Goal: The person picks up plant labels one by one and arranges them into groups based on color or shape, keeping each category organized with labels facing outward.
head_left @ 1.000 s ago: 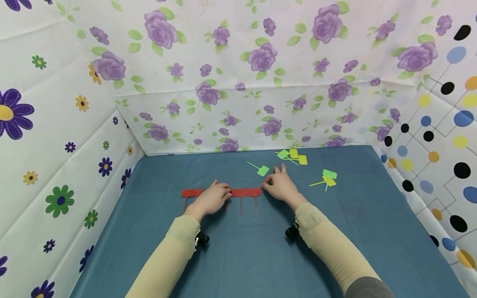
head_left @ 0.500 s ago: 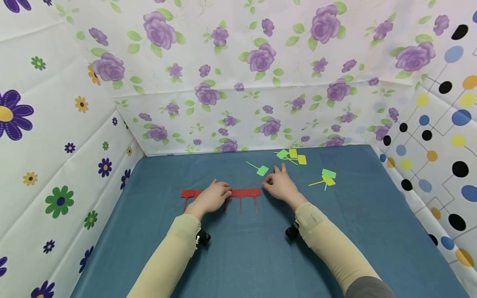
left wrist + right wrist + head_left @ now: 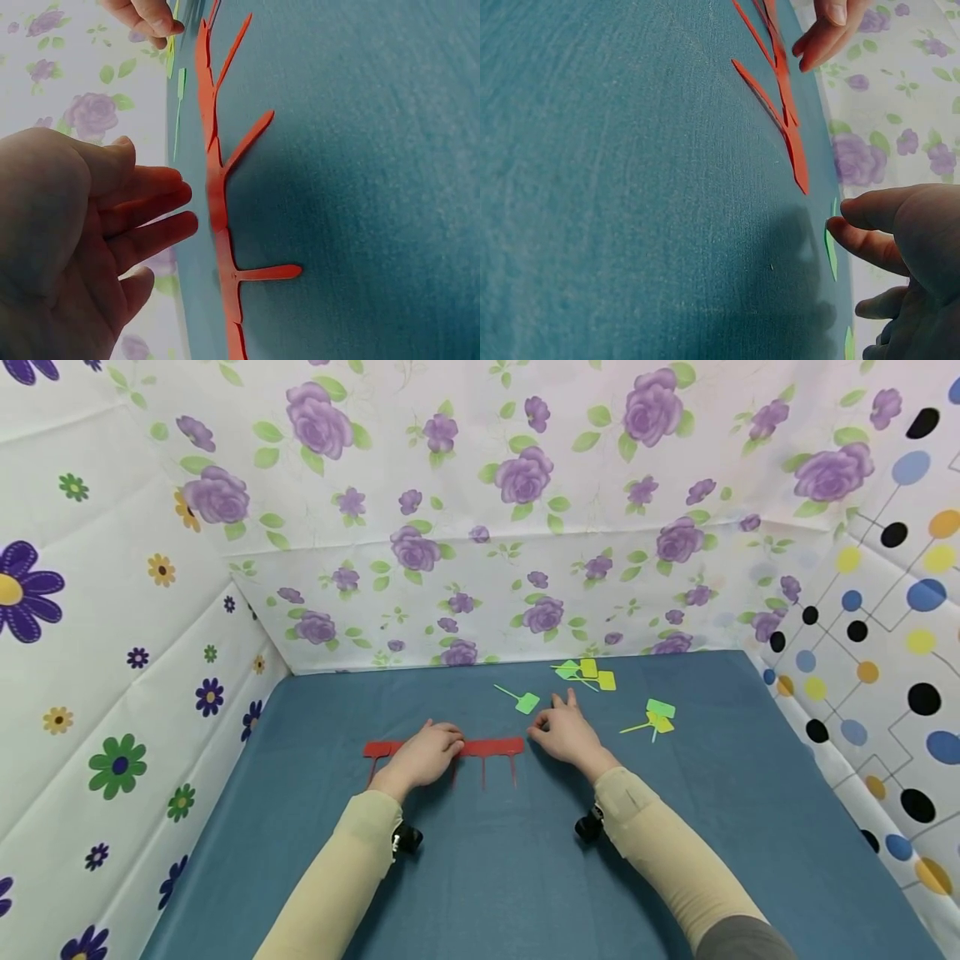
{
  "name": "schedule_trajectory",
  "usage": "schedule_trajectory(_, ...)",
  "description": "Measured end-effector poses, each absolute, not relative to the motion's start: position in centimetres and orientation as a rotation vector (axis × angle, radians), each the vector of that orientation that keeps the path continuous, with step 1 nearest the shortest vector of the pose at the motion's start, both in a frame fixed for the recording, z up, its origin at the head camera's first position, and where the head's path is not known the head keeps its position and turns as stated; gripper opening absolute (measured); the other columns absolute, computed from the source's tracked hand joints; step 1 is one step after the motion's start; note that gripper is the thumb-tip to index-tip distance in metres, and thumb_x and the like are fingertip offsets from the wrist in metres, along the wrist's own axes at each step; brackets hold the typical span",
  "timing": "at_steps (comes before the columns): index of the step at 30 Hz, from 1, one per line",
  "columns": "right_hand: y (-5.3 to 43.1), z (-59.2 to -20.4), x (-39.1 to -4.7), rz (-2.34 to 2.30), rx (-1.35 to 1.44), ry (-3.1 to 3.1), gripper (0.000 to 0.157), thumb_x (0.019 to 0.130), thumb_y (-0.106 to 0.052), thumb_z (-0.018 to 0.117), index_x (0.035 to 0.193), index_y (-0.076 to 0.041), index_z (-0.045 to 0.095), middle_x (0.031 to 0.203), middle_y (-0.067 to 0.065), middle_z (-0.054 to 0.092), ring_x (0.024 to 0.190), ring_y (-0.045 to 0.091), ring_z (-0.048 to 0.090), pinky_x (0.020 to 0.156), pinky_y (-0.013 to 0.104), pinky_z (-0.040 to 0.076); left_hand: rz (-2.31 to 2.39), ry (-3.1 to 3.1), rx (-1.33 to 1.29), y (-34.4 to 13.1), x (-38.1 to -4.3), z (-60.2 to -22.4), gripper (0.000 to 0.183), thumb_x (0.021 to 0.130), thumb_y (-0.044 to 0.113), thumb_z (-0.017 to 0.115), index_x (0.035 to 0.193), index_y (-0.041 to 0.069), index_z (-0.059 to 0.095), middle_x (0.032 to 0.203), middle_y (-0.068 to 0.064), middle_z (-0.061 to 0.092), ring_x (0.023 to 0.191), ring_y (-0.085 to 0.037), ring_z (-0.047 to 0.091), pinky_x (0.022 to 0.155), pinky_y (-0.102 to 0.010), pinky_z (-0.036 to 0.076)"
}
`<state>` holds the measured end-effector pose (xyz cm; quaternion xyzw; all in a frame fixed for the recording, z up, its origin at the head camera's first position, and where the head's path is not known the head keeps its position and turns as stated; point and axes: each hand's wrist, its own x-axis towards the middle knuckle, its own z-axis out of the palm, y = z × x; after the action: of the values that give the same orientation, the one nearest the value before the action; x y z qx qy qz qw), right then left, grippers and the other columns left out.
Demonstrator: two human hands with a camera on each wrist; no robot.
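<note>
A row of several red T-shaped plant labels [image 3: 491, 747] lies across the cloth, heads end to end and overlapping, thin stems pointing toward the person. My left hand [image 3: 423, 756] is over the row's middle and hides part of it. In the left wrist view its fingers [image 3: 154, 232] are loosely bent, with nothing between them, beside the red heads. Just past the row's right end is my right hand [image 3: 566, 735]. Its thumb and index finger come near each other without holding anything in the right wrist view. A single green plant label [image 3: 528, 702] lies behind, close to the right hand.
Yellow and green labels [image 3: 588, 670] lie in a loose pile at the back edge. Another small pile of green and yellow labels [image 3: 661, 720] sits right of the right hand. Patterned sheets [image 3: 480, 593] rise behind and on both sides of the blue cloth [image 3: 495, 877].
</note>
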<state>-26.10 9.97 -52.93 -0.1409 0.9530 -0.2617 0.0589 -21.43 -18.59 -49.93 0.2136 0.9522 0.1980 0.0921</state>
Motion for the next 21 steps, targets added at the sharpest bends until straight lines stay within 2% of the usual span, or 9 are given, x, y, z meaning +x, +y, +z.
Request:
schedule_trajectory(9, 10.0, -52.8, -25.9, -0.79, -0.407, 2.886, 0.022, 0.105, -0.031, 0.072, 0.106, -0.011, 0.083, 0.166, 0.036, 0.029, 0.16, 0.055, 0.001, 0.125, 0.066, 0.031, 0.512, 2.822, 0.764, -16.7, -20.5, -50.2, 0.058, 0.111, 0.027, 0.063, 0.16, -0.002, 0.047, 0.168, -0.016, 0.042, 0.157, -0.031, 0.036, 0.134, -0.05, 0.013)
schedule_trajectory(21, 10.2, -53.0, -26.0, -0.787, -0.383, 2.883, 0.024, 0.105, -0.033, 0.072, 0.107, -0.012, 0.083, 0.167, 0.035, 0.029, 0.161, 0.052, 0.0, 0.124, 0.067, 0.033, 0.294, 2.78, 0.751, -14.5, -19.6, -51.5, 0.071, 0.108, 0.031, 0.068, 0.165, 0.001, 0.038, 0.175, -0.015, 0.028, 0.162, -0.031, 0.025, 0.134, -0.05, 0.014)
